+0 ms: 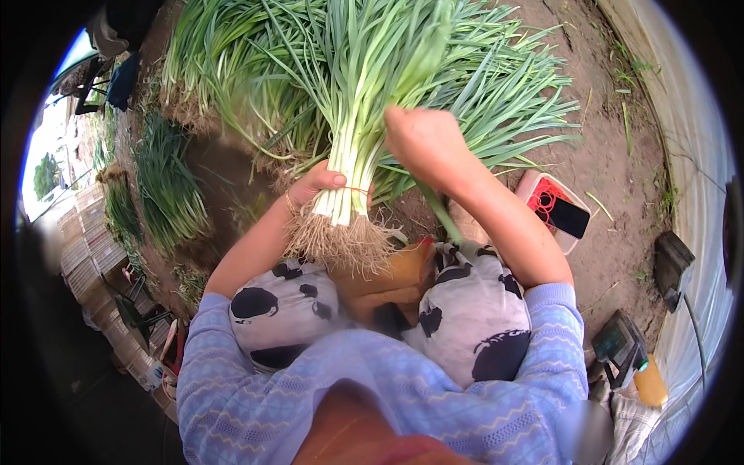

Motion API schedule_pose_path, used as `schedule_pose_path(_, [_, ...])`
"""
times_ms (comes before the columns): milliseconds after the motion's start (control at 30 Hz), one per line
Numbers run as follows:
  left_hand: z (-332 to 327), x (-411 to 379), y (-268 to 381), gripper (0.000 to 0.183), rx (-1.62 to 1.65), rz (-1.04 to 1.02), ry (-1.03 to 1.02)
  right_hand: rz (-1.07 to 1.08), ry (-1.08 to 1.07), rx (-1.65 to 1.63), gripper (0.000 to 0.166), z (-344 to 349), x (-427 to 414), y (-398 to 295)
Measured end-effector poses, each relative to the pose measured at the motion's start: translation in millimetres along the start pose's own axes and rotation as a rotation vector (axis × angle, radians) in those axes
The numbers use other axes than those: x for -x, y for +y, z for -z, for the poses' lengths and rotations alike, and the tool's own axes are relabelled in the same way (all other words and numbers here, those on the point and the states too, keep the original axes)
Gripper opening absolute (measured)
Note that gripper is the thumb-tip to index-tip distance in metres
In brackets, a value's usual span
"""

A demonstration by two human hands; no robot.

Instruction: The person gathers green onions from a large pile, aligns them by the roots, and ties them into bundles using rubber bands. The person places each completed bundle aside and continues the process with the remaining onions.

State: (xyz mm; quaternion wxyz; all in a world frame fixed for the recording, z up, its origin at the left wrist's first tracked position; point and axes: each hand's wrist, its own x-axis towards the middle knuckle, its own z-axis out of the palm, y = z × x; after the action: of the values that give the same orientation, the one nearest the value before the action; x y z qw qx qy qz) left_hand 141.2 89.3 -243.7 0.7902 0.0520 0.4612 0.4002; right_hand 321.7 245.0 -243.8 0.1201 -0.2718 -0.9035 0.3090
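Note:
My left hand point(318, 185) grips a bundle of rooted allium greens point(351, 139), like young garlic or leeks, around its white stems. A thin red band point(353, 189) circles the stems by my thumb. Pale brown roots point(343, 241) hang from the bundle over the gap between my knees. My right hand point(427, 142) is curled into a fist at the bundle's right side. From its fingertips rises a motion-blurred green leaf point(419, 70), which it seems to pinch; the inside of the fist is hidden.
Heaped greens point(500, 87) lie ahead on bare soil. To my right, a pale box point(528, 181) holds red bands point(543, 195) and a phone point(567, 216). Dark lamp-like devices point(622, 349) stand near plastic sheeting point(694, 145). More bundles point(168, 186) lie left, beside stacked crates point(93, 232).

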Motion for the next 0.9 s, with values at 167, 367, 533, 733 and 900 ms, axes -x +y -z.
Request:
schedule_pose_path(167, [7.2,-4.8,-1.7,0.072,-0.11,-0.002,-0.017,0.111,-0.342,-0.294,0.013,-5.0,14.2,-7.9])
schedule_pose_path(367, [4.5,-6.0,1.2,0.076,-0.204,-0.04,0.087,0.199,-0.744,-0.804,0.008,-12.4,35.0,-9.5])
schedule_pose_path(533, [12.7,-12.9,1.0,0.067,-0.174,-0.001,0.01,0.394,-1.204,-1.033,0.01,-31.7,72.9,-18.6])
schedule_pose_path(733, [30.1,-11.8,-5.4,0.062,-0.28,-0.051,0.0,0.144,-1.011,0.257,0.016,-23.7,77.3,15.7])
schedule_pose_path(900, [23.3,-11.9,-5.9,0.066,-0.261,-0.001,0.046,0.001,-0.692,-0.271,0.041,-45.8,89.8,25.6])
